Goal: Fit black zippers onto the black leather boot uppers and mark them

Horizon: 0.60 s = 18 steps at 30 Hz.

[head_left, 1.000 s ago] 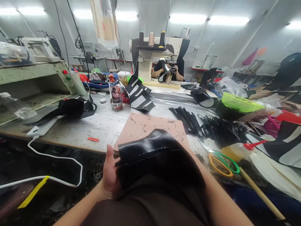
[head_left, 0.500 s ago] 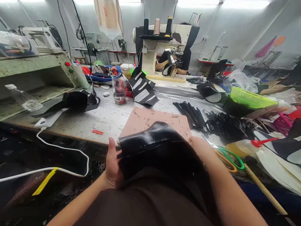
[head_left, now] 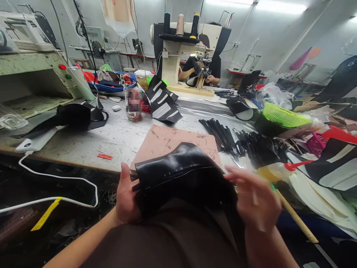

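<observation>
My left hand (head_left: pixel 125 197) grips the left edge of a folded black leather piece (head_left: pixel 178 175) that lies in my lap against the table's front edge. Fine stitch marks run along its fold. My right hand (head_left: pixel 255 199) hovers to the right of the leather, blurred by motion, fingers spread and holding nothing. Behind the leather lies a pink cutting board (head_left: pixel 173 141) on the worktable (head_left: pixel 106 137). A yellow glue bottle with a red nozzle (head_left: pixel 279 170) lies just beyond my right hand.
Black strips (head_left: pixel 240 139) are piled right of the board, near a green basket (head_left: pixel 283 117). A striped black-and-white piece (head_left: pixel 161 102) and a jar (head_left: pixel 133 105) stand farther back. A person works at a sewing machine (head_left: pixel 181 52) across the table. A white cable (head_left: pixel 55 178) hangs at left.
My right hand has come out from beside the leather, lifted off the scissors area and moved toward me, fingers spread. The left hand keeps its grip. The view has shifted a little.
</observation>
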Motion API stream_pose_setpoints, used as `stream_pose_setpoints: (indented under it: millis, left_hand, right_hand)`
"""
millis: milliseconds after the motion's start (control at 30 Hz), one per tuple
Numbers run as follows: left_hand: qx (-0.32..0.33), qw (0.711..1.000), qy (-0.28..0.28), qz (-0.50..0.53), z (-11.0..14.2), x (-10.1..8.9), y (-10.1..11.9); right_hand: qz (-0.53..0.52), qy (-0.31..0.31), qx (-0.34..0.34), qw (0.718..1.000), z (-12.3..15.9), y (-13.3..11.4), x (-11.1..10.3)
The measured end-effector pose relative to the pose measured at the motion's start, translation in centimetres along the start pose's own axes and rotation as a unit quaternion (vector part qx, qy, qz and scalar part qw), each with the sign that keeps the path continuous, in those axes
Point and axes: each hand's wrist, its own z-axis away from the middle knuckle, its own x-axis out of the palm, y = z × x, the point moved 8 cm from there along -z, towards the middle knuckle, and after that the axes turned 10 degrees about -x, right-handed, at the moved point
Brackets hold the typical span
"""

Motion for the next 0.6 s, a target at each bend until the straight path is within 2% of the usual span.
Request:
stream_pose_setpoints:
  millis: [100, 167, 367, 600]
  left_hand:
    - [0.009, 1.0, 0.023, -0.009, 0.2, -0.2, 0.1]
    - [0.014, 0.999, 0.04, -0.015, 0.3, -0.5, 0.1]
    - [0.002, 1.0, 0.008, -0.003, 0.1, -0.5, -0.2]
    - [-0.001, 0.999, -0.015, 0.046, 0.3, -1.8, -0.1]
  right_hand:
    - [-0.034, -0.085, -0.116, 0.989, -0.5, -2.9, 2.7]
    - [-0.051, -0.119, -0.148, 0.981, -0.6, -4.0, 3.9]
    - [-0.08, -0.155, -0.169, 0.97, 0.2, -5.1, 5.7]
    - [-0.076, -0.167, -0.158, 0.97, 0.8, -5.0, 6.7]
